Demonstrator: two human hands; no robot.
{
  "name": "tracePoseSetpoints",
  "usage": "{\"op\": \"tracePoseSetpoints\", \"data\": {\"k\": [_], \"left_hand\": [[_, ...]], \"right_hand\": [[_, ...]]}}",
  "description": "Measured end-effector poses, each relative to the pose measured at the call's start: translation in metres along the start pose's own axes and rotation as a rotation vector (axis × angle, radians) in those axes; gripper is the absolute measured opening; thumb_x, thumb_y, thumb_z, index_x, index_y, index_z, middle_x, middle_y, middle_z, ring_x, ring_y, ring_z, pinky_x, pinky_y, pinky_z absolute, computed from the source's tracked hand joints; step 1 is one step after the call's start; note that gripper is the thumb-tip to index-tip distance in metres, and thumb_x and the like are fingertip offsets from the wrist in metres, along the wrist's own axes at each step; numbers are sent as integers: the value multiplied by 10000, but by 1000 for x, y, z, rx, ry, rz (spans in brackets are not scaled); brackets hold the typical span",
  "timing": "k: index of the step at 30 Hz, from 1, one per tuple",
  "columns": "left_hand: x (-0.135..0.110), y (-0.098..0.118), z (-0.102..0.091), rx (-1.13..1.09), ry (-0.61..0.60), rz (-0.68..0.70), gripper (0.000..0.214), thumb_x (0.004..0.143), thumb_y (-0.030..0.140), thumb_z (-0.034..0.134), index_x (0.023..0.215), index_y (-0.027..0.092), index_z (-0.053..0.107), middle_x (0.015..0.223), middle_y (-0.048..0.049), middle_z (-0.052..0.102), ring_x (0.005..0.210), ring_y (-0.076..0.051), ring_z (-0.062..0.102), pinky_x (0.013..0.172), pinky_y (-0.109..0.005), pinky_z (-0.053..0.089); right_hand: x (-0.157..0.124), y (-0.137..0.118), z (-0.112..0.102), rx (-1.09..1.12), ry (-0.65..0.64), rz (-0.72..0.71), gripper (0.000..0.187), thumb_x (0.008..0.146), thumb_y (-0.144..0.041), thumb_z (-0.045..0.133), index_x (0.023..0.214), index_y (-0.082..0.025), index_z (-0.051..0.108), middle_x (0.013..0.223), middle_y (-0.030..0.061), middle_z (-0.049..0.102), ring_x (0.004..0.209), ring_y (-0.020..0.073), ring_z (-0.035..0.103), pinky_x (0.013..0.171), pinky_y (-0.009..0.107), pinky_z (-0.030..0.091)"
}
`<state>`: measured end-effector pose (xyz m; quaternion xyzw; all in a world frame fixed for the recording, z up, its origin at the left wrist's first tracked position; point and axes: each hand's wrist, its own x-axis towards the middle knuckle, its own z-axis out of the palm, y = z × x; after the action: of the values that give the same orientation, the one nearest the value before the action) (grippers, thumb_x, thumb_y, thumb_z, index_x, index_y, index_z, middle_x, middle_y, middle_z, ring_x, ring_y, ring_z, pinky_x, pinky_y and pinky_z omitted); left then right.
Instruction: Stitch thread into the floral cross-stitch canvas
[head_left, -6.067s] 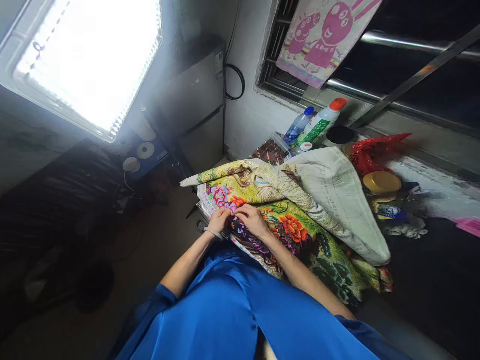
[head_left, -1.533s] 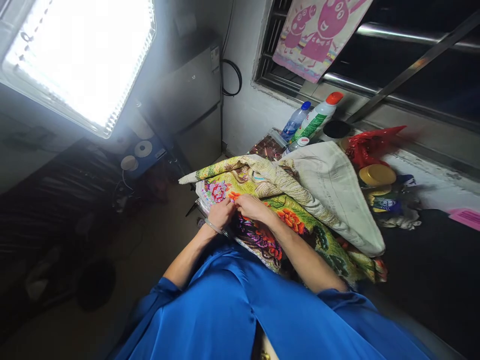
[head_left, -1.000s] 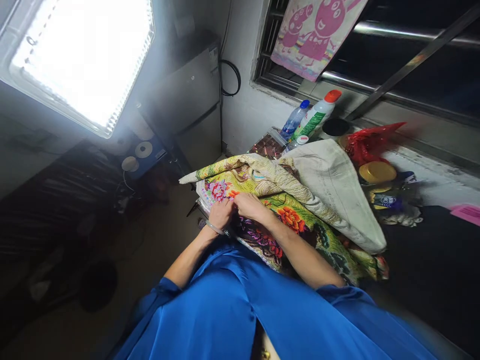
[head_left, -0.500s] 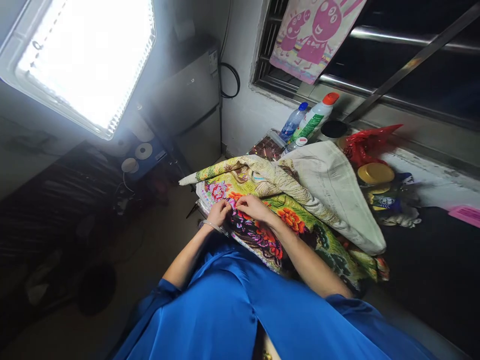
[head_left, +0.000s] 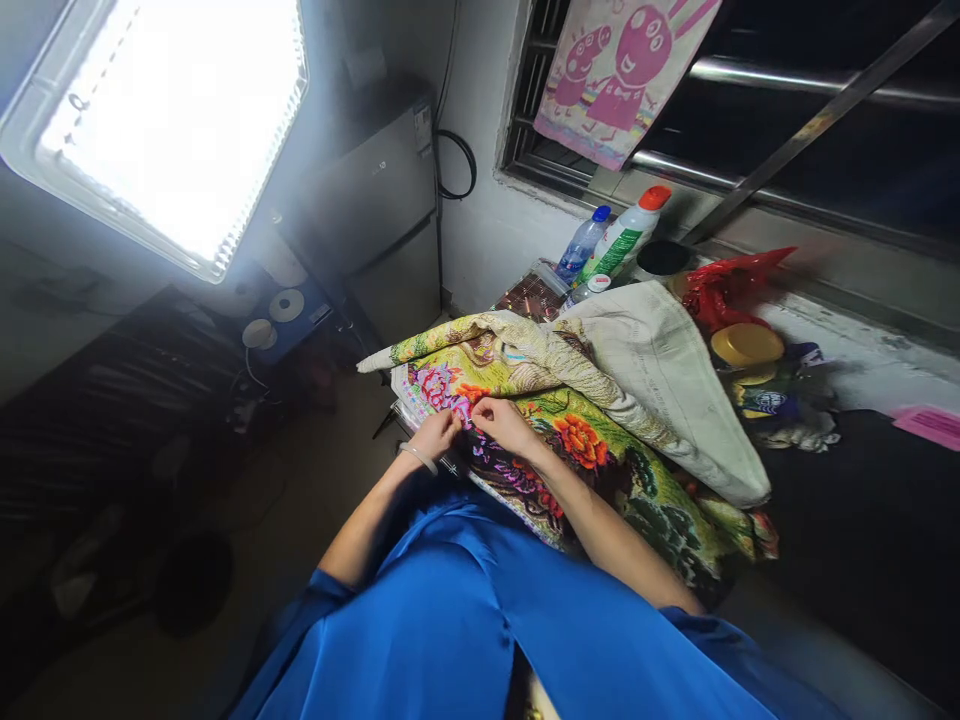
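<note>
A large embroidered cloth (head_left: 581,440) with orange, pink and purple flowers on green and black lies partly rolled in front of me. My left hand (head_left: 435,434), with a pale bangle on its wrist, rests at the cloth's near left part, its fingertips pinched together. Close beside it, over the pink and dark flowers, my right hand (head_left: 506,424) also has its thumb and forefinger closed. Whatever sits between the fingers is too small to make out. The cloth's pale underside (head_left: 664,365) is folded over at the far right.
Behind the cloth stand a blue-capped bottle (head_left: 583,248) and a white bottle with a red cap (head_left: 626,238). A red plastic bag (head_left: 724,290) and a gold-lidded jar (head_left: 746,345) are to the right. A bright lamp (head_left: 172,130) hangs at upper left, near a grey fridge (head_left: 382,200).
My left hand has dropped slightly toward me and turned a little. The right hand stays pinched near the same spot. The cloth has hardly moved.
</note>
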<state>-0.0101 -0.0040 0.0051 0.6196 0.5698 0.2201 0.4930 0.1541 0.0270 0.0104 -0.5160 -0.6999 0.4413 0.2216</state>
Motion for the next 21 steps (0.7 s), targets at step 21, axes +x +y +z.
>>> {"op": "tracePoseSetpoints", "data": {"k": [21], "left_hand": [[-3, 21, 14, 566, 256, 15, 135, 795, 249, 578, 915, 206, 625, 950, -71, 544, 805, -200, 558, 671, -289, 411]], "right_hand": [[-4, 1, 7, 46, 75, 38, 120, 656, -197, 490, 587, -175, 585, 598, 10, 638, 558, 136, 557, 579, 248, 443]]}}
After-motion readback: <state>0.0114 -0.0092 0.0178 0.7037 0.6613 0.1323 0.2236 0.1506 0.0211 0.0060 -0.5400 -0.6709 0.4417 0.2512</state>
